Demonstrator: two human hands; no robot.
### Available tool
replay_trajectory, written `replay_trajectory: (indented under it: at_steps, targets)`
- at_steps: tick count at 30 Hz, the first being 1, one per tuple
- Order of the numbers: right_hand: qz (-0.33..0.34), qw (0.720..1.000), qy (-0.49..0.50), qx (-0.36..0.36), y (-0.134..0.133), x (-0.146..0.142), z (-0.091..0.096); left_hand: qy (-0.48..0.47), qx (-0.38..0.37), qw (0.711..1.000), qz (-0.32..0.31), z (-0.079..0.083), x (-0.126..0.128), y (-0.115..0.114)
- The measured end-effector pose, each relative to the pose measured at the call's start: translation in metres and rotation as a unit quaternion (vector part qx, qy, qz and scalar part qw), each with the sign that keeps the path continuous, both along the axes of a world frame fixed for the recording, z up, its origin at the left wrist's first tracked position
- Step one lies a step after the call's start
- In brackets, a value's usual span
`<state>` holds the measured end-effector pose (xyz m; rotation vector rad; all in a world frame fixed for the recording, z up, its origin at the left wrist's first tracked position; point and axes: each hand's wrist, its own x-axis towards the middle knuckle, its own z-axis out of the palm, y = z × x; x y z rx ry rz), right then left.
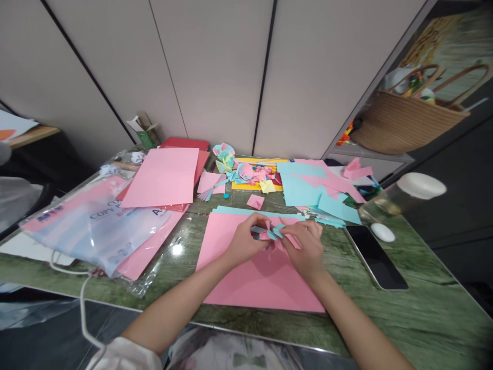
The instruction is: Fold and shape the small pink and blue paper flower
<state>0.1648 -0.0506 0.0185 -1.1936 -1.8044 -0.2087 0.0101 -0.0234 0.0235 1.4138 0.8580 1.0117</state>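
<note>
Between my two hands is a small folded paper flower (274, 233) in pink and light blue. My left hand (249, 240) pinches its left side with thumb and fingertips. On the other side, my right hand (306, 246) is closed on the flower's right edge, its fingers bent. Both hands hover over a stack of pink paper sheets (239, 277), with light blue paper (219, 209) sticking out at the back. A small folded pink square (255, 202) lies just beyond the stack. My fingers partly hide the flower's lower part.
Finished paper flowers (225, 156) lie at the back beside a yellow tray (239, 185). Blue and pink scraps (300, 190) spread right of it. A phone (375, 257), a white egg-shaped case (383, 232) and a clear cup (400, 192) stand right; a plastic paper bag (103, 221) lies left.
</note>
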Motion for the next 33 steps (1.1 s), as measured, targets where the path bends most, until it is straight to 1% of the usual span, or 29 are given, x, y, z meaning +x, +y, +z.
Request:
replay_trajectory:
  at_steps: [1, 3, 6, 13, 20, 26, 30, 33]
  targets:
    - [0.0, 1.0, 0.0, -0.002, 0.0, 0.0002, -0.0001, -0.003, -0.005, 1.0, -0.004, -0.0006, 0.0, 0.001]
    - [-0.006, 1.0, -0.004, 0.003, -0.0001, 0.0004, -0.0008, 0.002, -0.008, 1.0, 0.008, -0.002, 0.0002, 0.0026]
    - [-0.02, 0.999, -0.021, 0.036, -0.0008, 0.0002, -0.0023, 0.012, -0.003, 0.999, 0.038, -0.004, 0.0009, 0.0032]
    - [-0.049, 0.989, -0.081, 0.11, -0.0039, -0.0014, -0.0032, -0.004, 0.018, 0.998, 0.053, -0.0029, 0.002, -0.0007]
    - [-0.053, 0.983, -0.11, 0.133, -0.0048, -0.0015, -0.0039, -0.001, 0.029, 0.998, 0.056, -0.0022, 0.0025, -0.0017]
    - [-0.053, 0.975, -0.154, 0.154, -0.006, -0.0009, -0.002, -0.011, 0.032, 0.998, 0.056, -0.0034, 0.0026, -0.0019]
    - [-0.045, 0.966, -0.186, 0.171, -0.0068, 0.0017, -0.0029, -0.016, 0.03, 0.998, 0.044, -0.0032, 0.003, -0.0029]
    - [-0.052, 0.966, -0.186, 0.171, -0.0069, 0.0016, -0.001, -0.011, 0.025, 0.999, 0.035, -0.0028, 0.0028, -0.0035]
